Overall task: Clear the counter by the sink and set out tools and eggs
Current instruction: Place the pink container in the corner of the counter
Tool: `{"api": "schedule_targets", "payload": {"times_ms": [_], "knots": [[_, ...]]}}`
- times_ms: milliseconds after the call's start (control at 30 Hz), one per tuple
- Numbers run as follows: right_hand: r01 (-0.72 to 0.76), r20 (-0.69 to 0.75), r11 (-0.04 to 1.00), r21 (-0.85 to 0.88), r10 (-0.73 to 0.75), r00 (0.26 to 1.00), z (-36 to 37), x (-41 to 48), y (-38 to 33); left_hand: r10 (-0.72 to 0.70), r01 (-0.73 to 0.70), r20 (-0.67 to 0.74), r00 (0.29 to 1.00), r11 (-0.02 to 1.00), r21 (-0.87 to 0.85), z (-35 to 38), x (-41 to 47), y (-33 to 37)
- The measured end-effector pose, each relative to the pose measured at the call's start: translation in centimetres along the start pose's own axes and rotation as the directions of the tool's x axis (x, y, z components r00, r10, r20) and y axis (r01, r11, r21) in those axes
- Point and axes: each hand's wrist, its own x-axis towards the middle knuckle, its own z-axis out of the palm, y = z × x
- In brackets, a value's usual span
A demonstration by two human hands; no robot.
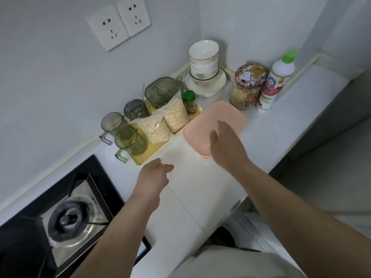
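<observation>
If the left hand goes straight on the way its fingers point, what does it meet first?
The left hand would probably meet the near end of the pink board, beside the right hand; the counter between looks free, but heights are unclear.

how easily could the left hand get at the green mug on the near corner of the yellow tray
Probably yes, easily: the left hand hovers empty close to the green mug, with only bare counter and the rim of the yellow tray between them.
</observation>
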Motion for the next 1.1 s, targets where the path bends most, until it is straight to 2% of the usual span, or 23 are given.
{"api": "schedule_targets", "payload": {"times_ms": [100, 233, 400, 567, 700, 900, 1033, 1100], "knots": [[0.119, 0.212, 0.991, 0.056, -0.128, 0.969, -0.8, -4.2, -3.2, 0.02, -0.028, -0.096, 0.995, 0.996, -0.088, -2.5, -3.4, -0.6], [0.266, 0.205, 0.946, 0.188, -0.302, 0.931, -1.3, -8.4, -6.9, 0.047, -0.086, -0.174, 0.984, 0.971, -0.223, -5.3, -7.4, -1.6], [0.37, 0.355, 0.9, 0.229, -0.431, 0.83, -0.3, -13.4, -9.5, 0.035, -0.158, -0.33, 0.943, 0.922, -0.353, -9.3, -12.8, -4.7], [0.473, 0.52, 0.851, 0.23, -0.518, 0.679, 3.6, -19.9, -12.5, -0.027, -0.196, -0.425, 0.905, 0.86, -0.472, -13.9, -18.6, -9.8], [0.618, 0.625, 0.76, 0.203, -0.586, 0.515, 7.8, -27.0, -15.5, -0.11, -0.274, -0.538, 0.836, 0.766, -0.582, -19.5, -23.5, -15.2], [0.749, 0.692, 0.612, 0.255, -0.656, 0.301, 15.6, -41.0, -20.3, -0.247, -0.43, -0.707, 0.662, 0.648, -0.628, -30.1, -33.0, -26.0], [0.756, 0.764, 0.574, 0.316, -0.626, 0.155, 21.2, -50.5, -22.3, -0.305, -0.475, -0.749, 0.588, 0.619, -0.625, -36.8, -39.2, -33.0], [0.757, 0.785, 0.541, 0.367, -0.616, 0.059, 24.2, -55.7, -23.2, -0.34, -0.508, -0.773, 0.536, 0.601, -0.616, -40.3, -42.4, -36.8]]}}
